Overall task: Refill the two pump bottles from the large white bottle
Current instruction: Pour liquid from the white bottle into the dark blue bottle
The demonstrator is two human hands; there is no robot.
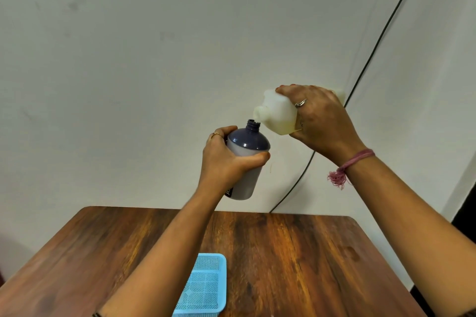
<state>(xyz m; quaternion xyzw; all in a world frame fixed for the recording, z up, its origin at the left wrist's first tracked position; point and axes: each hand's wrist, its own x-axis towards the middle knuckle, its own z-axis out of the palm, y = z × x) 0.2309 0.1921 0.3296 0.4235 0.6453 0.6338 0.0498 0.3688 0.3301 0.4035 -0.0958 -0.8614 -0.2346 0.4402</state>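
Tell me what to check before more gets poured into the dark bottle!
1. Pump top off the dark bottle: ok, its threaded neck is open.
2. Left hand grip on the dark bottle: ok, fingers and thumb wrap its body.
3. Right hand grip on the large white bottle: ok, it holds the tilted bottle from above.
4. White spout lined up with the dark neck: ok, it sits right at the opening.
5. Room left inside the dark bottle: cannot tell, the level is hard to read.
6. Something underneath for drips: not ok, both bottles are held in the air beyond the table; the blue basket is nearer the person.
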